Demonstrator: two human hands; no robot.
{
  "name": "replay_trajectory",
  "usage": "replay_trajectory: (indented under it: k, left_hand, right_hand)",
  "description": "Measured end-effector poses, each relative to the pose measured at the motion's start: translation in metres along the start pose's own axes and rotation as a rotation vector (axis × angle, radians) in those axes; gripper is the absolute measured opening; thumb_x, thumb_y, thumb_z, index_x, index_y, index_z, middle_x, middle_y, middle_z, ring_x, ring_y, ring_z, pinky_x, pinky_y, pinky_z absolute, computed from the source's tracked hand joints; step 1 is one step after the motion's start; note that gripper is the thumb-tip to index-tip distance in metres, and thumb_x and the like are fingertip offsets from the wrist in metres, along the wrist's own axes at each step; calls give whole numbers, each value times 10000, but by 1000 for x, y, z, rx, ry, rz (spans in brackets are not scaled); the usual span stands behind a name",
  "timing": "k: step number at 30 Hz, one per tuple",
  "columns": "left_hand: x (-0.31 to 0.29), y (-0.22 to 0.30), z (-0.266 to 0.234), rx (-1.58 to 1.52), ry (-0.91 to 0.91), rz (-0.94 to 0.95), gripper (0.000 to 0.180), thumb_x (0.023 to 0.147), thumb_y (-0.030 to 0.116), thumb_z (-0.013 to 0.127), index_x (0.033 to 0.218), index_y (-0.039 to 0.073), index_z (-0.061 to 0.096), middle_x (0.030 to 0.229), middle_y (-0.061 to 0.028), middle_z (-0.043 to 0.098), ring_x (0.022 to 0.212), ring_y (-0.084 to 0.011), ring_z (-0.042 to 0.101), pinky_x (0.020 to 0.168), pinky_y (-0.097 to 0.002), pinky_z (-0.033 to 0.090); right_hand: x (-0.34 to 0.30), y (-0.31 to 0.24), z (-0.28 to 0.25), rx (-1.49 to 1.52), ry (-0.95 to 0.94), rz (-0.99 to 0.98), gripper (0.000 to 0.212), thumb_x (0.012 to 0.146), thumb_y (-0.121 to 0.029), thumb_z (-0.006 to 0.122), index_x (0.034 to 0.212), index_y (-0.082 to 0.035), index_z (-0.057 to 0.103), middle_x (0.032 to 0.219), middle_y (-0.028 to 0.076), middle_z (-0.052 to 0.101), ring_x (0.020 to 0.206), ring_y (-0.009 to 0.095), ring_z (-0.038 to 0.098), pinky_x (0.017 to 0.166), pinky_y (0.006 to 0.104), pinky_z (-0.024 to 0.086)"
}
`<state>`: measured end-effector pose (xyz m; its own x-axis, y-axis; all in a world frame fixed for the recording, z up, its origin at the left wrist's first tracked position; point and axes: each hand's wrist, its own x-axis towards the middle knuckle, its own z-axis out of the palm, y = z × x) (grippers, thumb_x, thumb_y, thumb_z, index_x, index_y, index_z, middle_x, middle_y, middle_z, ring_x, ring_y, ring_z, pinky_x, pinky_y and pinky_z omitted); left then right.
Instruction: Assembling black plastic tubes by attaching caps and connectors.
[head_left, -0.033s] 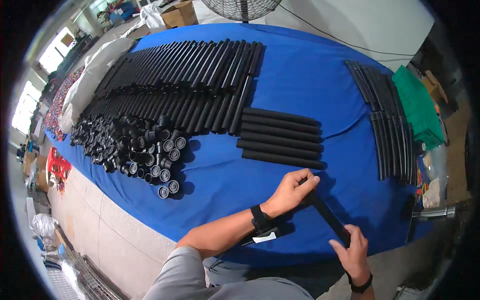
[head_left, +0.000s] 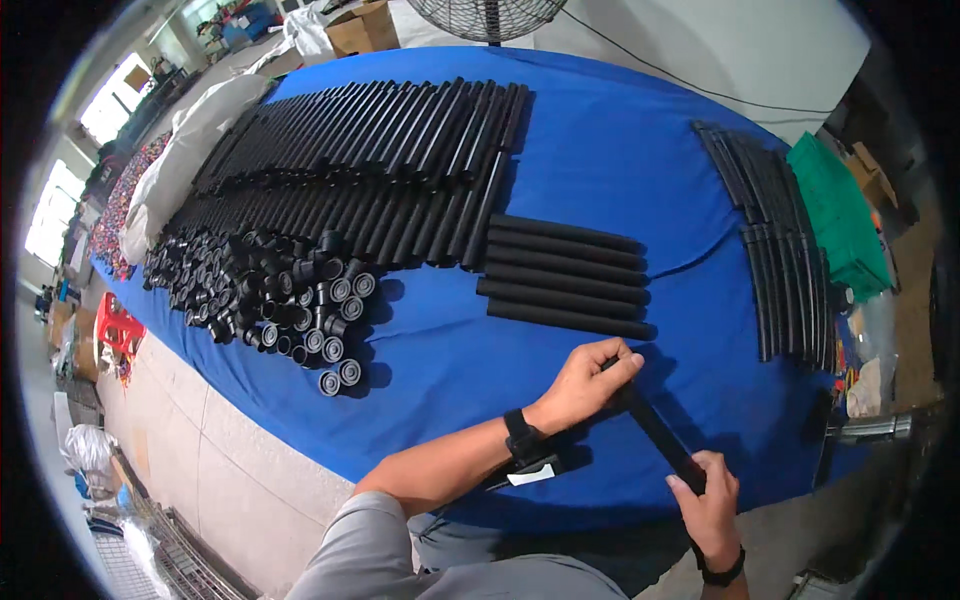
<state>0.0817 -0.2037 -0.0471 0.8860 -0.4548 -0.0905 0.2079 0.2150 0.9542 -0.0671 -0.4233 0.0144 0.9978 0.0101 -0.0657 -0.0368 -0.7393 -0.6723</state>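
Note:
Both my hands hold one long black tube over the near edge of the blue-covered table. My left hand grips its upper end, with a black band on the wrist. My right hand grips its lower end, below the table edge. Just beyond my left hand lies a short row of several black tubes side by side. A pile of short black round caps sits to the left of that row.
A large layered stack of long black tubes covers the far left of the table. Black curved strips lie in rows at the right, beside a green stack. A fan, cardboard box, white sacks and red stool surround it.

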Motion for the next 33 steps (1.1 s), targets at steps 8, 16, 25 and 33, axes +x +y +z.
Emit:
replay_trajectory:
  k: [8, 16, 25, 33]
  left_hand:
    - [5, -3, 1, 48, 17, 82, 288, 974, 285, 590, 793, 62, 565, 623, 69, 461, 532, -14, 402, 457, -216, 303]
    - [0, 1, -2, -79, -36, 17, 294, 984, 281, 569, 785, 66, 547, 606, 63, 455, 520, -13, 412, 447, -217, 309]
    - [2, -4, 1, -71, -50, 41, 270, 980, 268, 574, 805, 62, 566, 621, 60, 467, 522, -23, 422, 450, -220, 318]
    - [0, 2, -2, -63, 40, -29, 202, 972, 243, 590, 854, 80, 591, 662, 41, 523, 525, -28, 439, 448, -201, 320]
  right_hand:
    - [5, 2, 5, 31, 39, -7, 196, 813, -76, 679, 934, 37, 574, 675, 86, 599, 585, 136, 574, 546, 286, 443]
    - [3, 3, -8, 525, -246, 411, 136, 841, -69, 606, 942, 21, 593, 741, 69, 620, 589, 115, 558, 533, 277, 448]
    - [9, 7, -18, 729, -313, 518, 247, 803, -41, 695, 1008, 32, 575, 795, 111, 613, 718, 216, 611, 652, 334, 495]
    - [11, 1, -6, -139, 84, -70, 284, 810, -129, 745, 1001, 4, 582, 849, 121, 657, 758, 219, 639, 652, 356, 510]
